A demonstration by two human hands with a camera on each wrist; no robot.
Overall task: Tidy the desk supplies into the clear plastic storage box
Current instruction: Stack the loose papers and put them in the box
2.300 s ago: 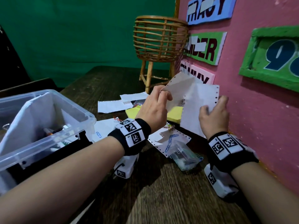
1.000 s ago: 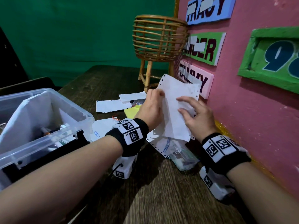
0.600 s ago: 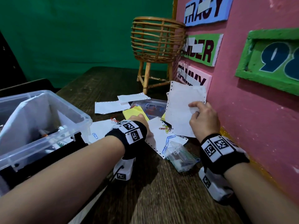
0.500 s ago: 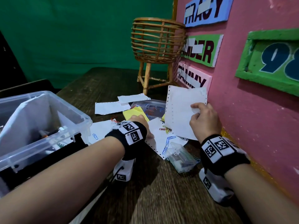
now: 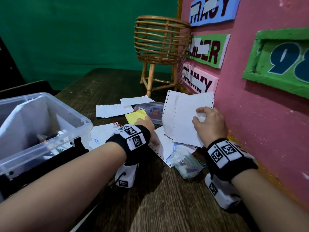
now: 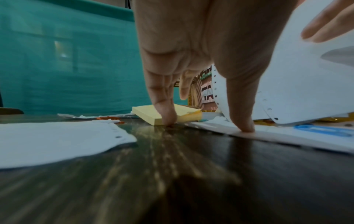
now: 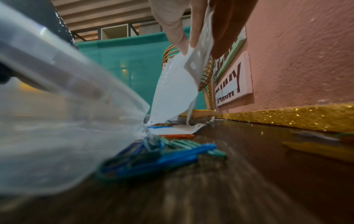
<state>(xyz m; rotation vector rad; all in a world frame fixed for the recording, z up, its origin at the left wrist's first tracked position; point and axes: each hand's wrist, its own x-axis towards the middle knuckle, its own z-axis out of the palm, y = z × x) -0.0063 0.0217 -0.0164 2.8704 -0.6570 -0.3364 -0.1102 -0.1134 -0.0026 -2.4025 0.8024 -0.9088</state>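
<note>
We see the right hand (image 5: 211, 124) raised, pinching a perforated paper sheet (image 5: 182, 118); the left hand (image 6: 193, 50) reaches down, fingers (image 6: 166, 112) spread, apparently touching the surface (image 6: 172, 174) beside the yellow sticky notes (image 6: 151, 113).

my forearms are bare, and on each wrist i wear a black band (image 5: 133, 144) faced with white square tiles printed with black coded markers, with a white boxy camera unit (image 5: 125, 175) slung beneath it bearing one more marker and a thin black cable.
</note>
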